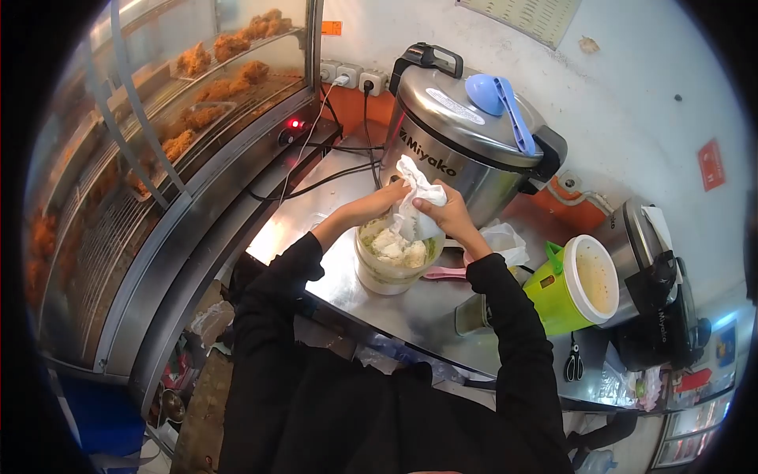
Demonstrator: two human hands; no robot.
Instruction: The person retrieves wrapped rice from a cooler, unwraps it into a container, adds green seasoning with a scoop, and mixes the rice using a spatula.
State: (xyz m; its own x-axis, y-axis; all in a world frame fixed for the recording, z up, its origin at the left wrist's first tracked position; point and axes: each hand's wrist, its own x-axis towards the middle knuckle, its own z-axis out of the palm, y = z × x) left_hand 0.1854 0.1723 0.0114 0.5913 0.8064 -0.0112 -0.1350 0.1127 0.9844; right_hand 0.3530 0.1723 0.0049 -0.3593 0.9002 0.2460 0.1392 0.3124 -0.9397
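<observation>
My left hand (377,201) and my right hand (448,213) are both closed on a crumpled white plastic bag (417,188), one on each side of it. The bag hangs over a pale round tub (382,281), its lower part reaching down toward the opening. Inside the tub lie whitish lumps (399,250), with green smears along the inner wall. The tips of my left fingers are partly hidden behind the bag. Just right of the tub, a pink handle (444,272) lies on the metal counter (347,304).
Behind stands a large steel Miyako cooker (466,130) with blue scoops (505,110) on its lid. To the right are a green bucket (553,296), scissors (574,367) and a clear container (471,316). A heated cabinet (205,189) with fried pieces borders the left; cables (316,189) run between.
</observation>
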